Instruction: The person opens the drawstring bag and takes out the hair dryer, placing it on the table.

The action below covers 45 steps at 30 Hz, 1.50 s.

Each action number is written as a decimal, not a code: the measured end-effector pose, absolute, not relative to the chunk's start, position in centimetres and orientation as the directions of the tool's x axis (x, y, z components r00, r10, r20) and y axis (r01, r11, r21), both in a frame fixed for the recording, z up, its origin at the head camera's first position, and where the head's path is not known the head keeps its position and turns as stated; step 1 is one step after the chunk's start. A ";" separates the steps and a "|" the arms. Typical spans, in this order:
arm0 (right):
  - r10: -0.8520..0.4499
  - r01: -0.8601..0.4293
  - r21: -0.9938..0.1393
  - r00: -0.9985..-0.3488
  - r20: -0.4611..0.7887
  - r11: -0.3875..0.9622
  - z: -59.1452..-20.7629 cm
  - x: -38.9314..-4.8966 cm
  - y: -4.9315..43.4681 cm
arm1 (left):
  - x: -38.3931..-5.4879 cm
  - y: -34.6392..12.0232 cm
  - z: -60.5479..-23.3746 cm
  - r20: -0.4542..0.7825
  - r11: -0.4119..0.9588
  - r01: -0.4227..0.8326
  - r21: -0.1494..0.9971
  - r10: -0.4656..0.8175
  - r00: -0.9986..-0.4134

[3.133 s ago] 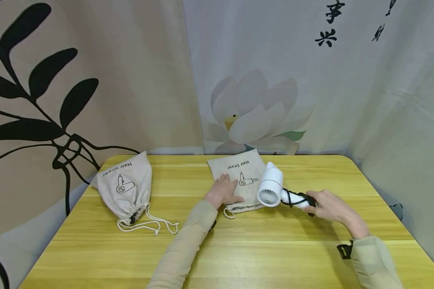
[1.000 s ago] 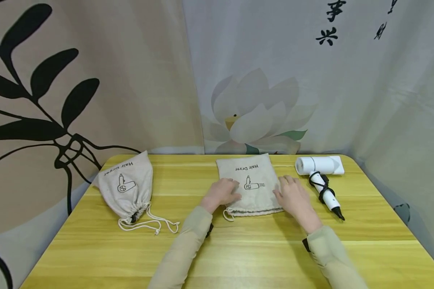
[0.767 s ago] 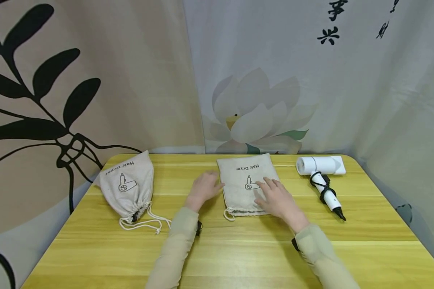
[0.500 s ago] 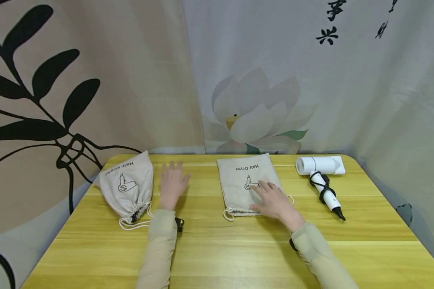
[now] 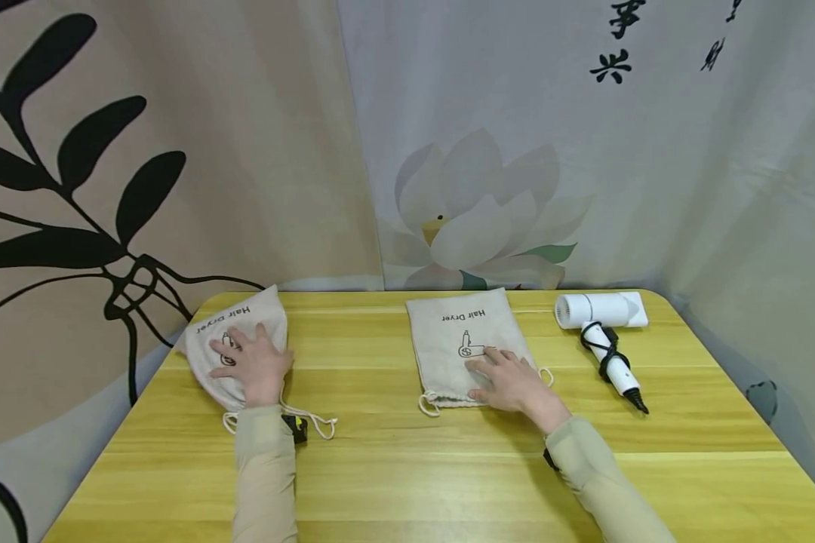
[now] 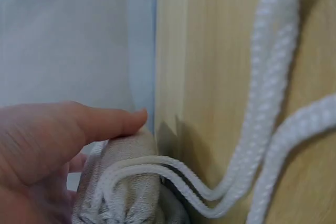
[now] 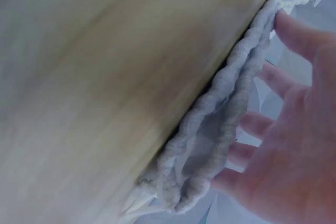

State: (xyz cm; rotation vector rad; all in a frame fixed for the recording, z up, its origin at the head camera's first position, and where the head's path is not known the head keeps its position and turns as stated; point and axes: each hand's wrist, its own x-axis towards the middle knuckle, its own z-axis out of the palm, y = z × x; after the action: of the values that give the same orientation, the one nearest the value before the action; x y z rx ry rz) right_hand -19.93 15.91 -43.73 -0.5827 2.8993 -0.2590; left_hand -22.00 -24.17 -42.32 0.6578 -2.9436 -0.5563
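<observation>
A full drawstring bag (image 5: 200,358), beige and printed "Hair Dryer", lies at the table's left. My left hand (image 5: 259,368) rests over it with spread fingers. In the left wrist view, the thumb (image 6: 118,121) lies along the bulging cloth beside the gathered mouth and white cord (image 6: 199,203). A second such bag (image 5: 441,366) lies flat in the middle. My right hand (image 5: 509,381) rests on its lower right part, fingers spread. The right wrist view shows this bag's ruffled mouth (image 7: 231,77) slightly parted. A white hair dryer (image 5: 601,310) lies at the right, black cord wound around its handle.
The yellow wooden table (image 5: 394,467) has rounded far corners. Behind it hangs a printed curtain (image 5: 278,151) close to the far edge. Loose white drawstrings (image 5: 322,426) trail from the left bag onto the table.
The right hand has let go of the hair dryer at the right and moved onto the middle bag. My left hand has left the middle bag and moved left onto the full bag.
</observation>
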 end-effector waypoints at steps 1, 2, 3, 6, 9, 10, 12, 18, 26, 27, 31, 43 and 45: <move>-0.398 -0.367 -0.202 -0.907 -0.136 0.908 -43.8 -20.0 15.9 | -22.0 -24.3 -42.4 -0.006 0.845 -0.397 0.358 -0.423 -0.906; -0.399 -0.368 -0.205 -0.906 -0.139 0.907 -43.8 -20.0 15.9 | -22.0 -24.3 -42.5 -0.007 0.848 -0.396 0.352 -0.421 -0.907; -0.402 -0.371 -0.205 -0.905 -0.140 0.906 -43.8 -19.9 15.9 | -22.0 -24.4 -42.5 -0.006 0.853 -0.396 0.340 -0.419 -0.908; -0.401 -0.368 -0.210 -0.905 -0.144 0.906 -43.8 -19.9 15.9 | -22.0 -24.4 -42.5 0.003 0.870 -0.398 0.291 -0.417 -0.909; -0.400 -0.367 -0.214 -0.905 -0.143 0.905 -43.8 -19.9 16.0 | -22.1 -24.3 -42.4 0.007 0.883 -0.400 0.248 -0.414 -0.910; -0.398 -0.364 -0.217 -0.906 -0.144 0.906 -43.8 -20.0 16.1 | -22.0 -24.3 -42.4 0.009 0.885 -0.400 0.239 -0.414 -0.910; -0.397 -0.362 -0.219 -0.906 -0.143 0.906 -43.8 -20.0 16.2 | -22.0 -24.3 -42.3 0.011 0.888 -0.399 0.229 -0.413 -0.911; -0.381 -0.346 -0.211 -0.912 -0.152 0.914 -43.8 -20.1 16.9 | -22.0 -24.1 -42.4 0.019 0.898 -0.392 0.197 -0.403 -0.915; -0.369 -0.333 -0.215 -0.916 -0.158 0.918 -43.6 -20.0 18.1 | -22.1 -23.5 -42.4 0.011 0.906 -0.386 0.172 -0.394 -0.919; -0.366 -0.329 -0.216 -0.917 -0.159 0.919 -43.6 -19.9 18.3 | -22.1 -23.4 -42.4 0.012 0.906 -0.385 0.174 -0.393 -0.920; -0.357 -0.320 -0.210 -0.919 -0.167 0.924 -43.7 -19.9 18.9 | -22.3 -23.1 -42.4 0.003 0.912 -0.377 0.162 -0.383 -0.924; -0.349 -0.310 -0.223 -0.923 -0.162 0.924 -43.8 -19.8 20.4 | -22.5 -20.5 -42.2 0.001 0.935 -0.320 0.155 -0.324 -0.946; -0.349 -0.311 -0.224 -0.923 -0.159 0.924 -43.8 -19.7 20.5 | -22.6 -19.9 -42.3 -0.001 0.941 -0.304 0.150 -0.308 -0.951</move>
State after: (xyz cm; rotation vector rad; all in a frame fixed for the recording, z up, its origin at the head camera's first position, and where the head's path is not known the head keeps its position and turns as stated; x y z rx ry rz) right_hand -19.71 20.51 -43.81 -0.5002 2.8870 -0.2885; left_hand -22.62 -19.85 -42.26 0.4845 -3.0725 -0.2327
